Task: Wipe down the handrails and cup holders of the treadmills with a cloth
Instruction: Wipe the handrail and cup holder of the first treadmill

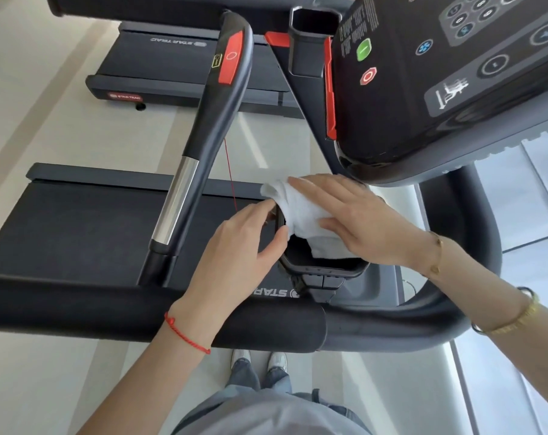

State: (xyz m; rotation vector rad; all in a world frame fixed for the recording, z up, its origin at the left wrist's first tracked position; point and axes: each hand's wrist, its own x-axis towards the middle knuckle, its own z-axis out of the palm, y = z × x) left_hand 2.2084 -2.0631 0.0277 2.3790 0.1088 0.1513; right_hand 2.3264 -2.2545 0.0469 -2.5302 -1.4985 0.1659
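Nearest, the left hand [244, 243] curls round the cup holder [323, 268] rim, steadying it, while the right hand [357, 221], fingers straight, presses the white cloth [298, 208] down into its mouth. Cup-holder wiping underway; next, I reckon, the handrail [203, 127] beyond needs a long stroke.

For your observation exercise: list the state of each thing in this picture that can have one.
white cloth: bunched, draped over the cup holder rim, partly inside
near cup holder: cloth in it
far cup holder: empty as far as visible
left hand: grips the near cup holder's rim
right hand: flat, presses the cloth
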